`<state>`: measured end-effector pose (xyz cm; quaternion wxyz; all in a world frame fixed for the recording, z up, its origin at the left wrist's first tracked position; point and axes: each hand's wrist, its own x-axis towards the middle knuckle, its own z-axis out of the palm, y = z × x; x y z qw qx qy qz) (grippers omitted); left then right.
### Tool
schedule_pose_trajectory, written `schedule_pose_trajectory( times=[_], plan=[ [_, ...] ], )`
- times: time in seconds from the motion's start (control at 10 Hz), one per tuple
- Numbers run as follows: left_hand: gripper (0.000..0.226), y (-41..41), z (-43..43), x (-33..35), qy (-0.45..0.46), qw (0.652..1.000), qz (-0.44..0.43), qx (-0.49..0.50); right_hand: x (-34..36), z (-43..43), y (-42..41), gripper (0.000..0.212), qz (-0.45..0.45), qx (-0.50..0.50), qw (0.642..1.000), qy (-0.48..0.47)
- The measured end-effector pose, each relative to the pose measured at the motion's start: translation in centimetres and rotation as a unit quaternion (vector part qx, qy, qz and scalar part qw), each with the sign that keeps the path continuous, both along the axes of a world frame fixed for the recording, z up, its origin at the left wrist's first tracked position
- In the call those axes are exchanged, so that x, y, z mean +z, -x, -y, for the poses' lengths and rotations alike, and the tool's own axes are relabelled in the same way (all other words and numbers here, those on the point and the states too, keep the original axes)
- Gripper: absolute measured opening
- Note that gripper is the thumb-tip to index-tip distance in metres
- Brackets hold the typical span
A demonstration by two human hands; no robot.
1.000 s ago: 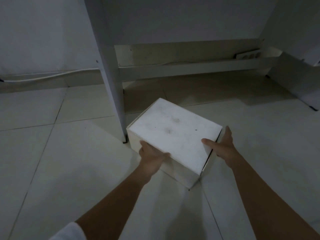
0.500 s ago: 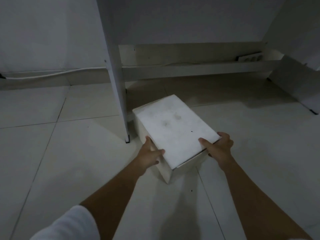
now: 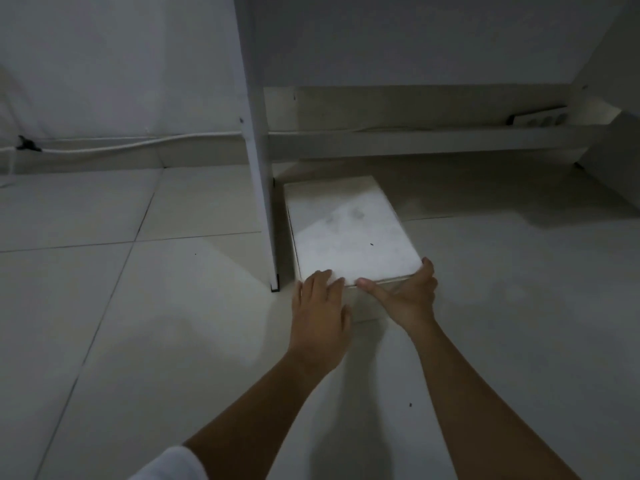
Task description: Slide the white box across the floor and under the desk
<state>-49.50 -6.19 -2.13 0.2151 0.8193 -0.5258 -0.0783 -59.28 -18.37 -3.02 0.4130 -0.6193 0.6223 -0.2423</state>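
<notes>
The white box [image 3: 349, 233] stands on the tiled floor, its left side close beside the desk's left side panel [image 3: 258, 133] and its far end under the desk. My left hand [image 3: 320, 306] lies against the box's near face with its fingertips on the top edge. My right hand [image 3: 405, 296] holds the near right corner, thumb on the top edge and fingers round the side. Both hands hide most of the near face.
A low rail [image 3: 415, 140] runs along the back under the desk, with a power strip [image 3: 538, 119] on it at the right. The desk's right panel [image 3: 616, 161] stands far right. A white cable [image 3: 121, 145] runs along the wall at left.
The box has turned square to the desk and slid forward along the left panel, further under the desk. Both hands have shifted from its sides to its near end.
</notes>
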Motion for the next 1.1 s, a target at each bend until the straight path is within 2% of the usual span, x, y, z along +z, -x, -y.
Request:
schedule_pose_trajectory(
  times=[0.1, 0.2, 0.3, 0.9, 1.0, 1.1],
  plan=[
    [0.063, -1.9, 1.0, -0.2, -0.086, 0.994, 0.055, -0.034, -0.3, 0.2, -2.7, 0.135, 0.002, -0.007, 1.0, 0.011],
    [0.069, -3.8, 2.1, -0.3, -0.135, 0.986, 0.091, -0.045, -0.6, 1.2, -5.0, 0.131, -0.007, -0.002, 1.0, 0.021],
    [0.07, -5.3, 3.0, -0.4, -0.147, 0.981, 0.115, -0.046, -0.7, 2.4, -6.5, 0.126, -0.021, 0.008, 0.999, 0.027],
    [0.076, -8.8, 5.3, -0.7, -0.154, 0.982, 0.108, -0.037, -0.5, 5.0, -9.3, 0.123, -0.056, 0.036, 0.998, 0.017],
    [0.077, -8.2, 4.5, -0.2, -0.157, 0.983, 0.085, -0.038, 0.2, 4.7, -8.6, 0.114, -0.066, 0.049, 0.997, -0.001],
    [0.075, -7.5, 3.9, 0.7, -0.144, 0.987, 0.061, -0.033, 1.1, 4.5, -7.9, 0.096, -0.096, 0.06, 0.994, 0.008]
  ],
)
